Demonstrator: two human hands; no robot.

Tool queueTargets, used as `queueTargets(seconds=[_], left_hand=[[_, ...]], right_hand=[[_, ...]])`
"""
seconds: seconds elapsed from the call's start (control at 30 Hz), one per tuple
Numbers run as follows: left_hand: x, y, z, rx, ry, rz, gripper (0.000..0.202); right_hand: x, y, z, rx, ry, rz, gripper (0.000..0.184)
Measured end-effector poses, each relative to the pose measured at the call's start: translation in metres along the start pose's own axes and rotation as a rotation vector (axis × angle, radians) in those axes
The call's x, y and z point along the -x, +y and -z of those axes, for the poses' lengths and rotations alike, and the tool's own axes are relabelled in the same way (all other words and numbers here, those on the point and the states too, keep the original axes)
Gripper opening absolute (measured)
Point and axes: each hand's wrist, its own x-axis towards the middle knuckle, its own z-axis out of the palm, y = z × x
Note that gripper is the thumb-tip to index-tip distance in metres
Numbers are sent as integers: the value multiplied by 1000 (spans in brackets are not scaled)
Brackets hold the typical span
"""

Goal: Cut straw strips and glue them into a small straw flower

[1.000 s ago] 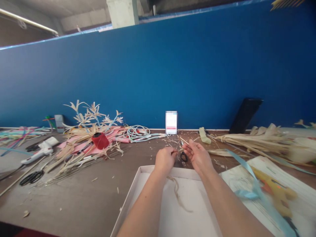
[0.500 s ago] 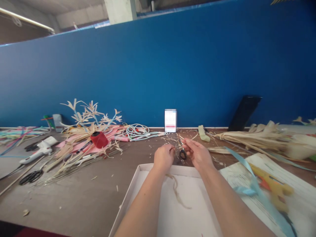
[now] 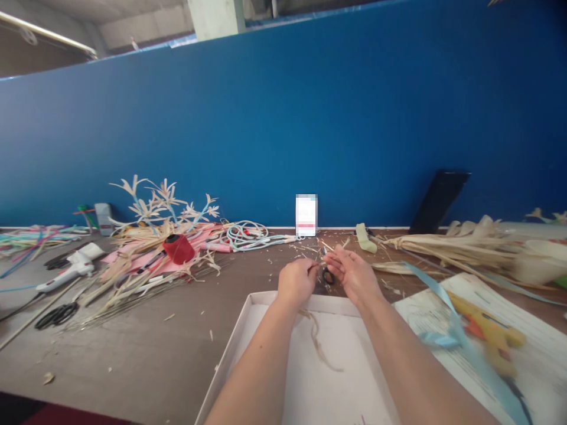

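Above the far rim of a shallow white box (image 3: 261,300), my two hands are close together. My left hand (image 3: 296,282) is closed, thumb and forefinger pinched; what they hold is too small to make out. Facing it, my right hand (image 3: 352,274) is closed at the fingertips, with a thin pale strip (image 3: 328,245) showing by them; whether it is in the grip is unclear. Between the hands, the black handle loop of scissors (image 3: 328,275) shows by the right fingers. A twisted straw-coloured strand (image 3: 317,341) lies inside the box between my forearms.
Left: a red thread spool (image 3: 178,249), dried-leaf flowers (image 3: 150,206), a white glue gun (image 3: 73,270) and black-handled scissors (image 3: 56,316). Right: a raffia bundle (image 3: 447,243), a blue ribbon (image 3: 460,330) and a yellow glue gun (image 3: 487,336) on paper. A phone (image 3: 306,215) stands by the blue partition.
My left fingertips have shifted slightly right, towards the right hand. The right fingers have turned a little, and the black handle loop is partly more covered. Objects on the table stay put.
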Motion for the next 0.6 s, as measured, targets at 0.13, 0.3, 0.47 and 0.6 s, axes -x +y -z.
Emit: queueTargets(seconds=[0.13,0.3,0.47,0.6], left_hand=[[0,2,1,-4,24,-4,25],[1,3,3,-28,20,19,27],[0,0,1,-30,63,-12,23],[-1,1,1,-8,113,1,21]], right_hand=[[-1,3,2,-67,-136,5,29],[-1,4,4,-51,-158,13,35],[-1,-1,4,71,-26,31,30],[-2,-1,6,346,62,154,29]])
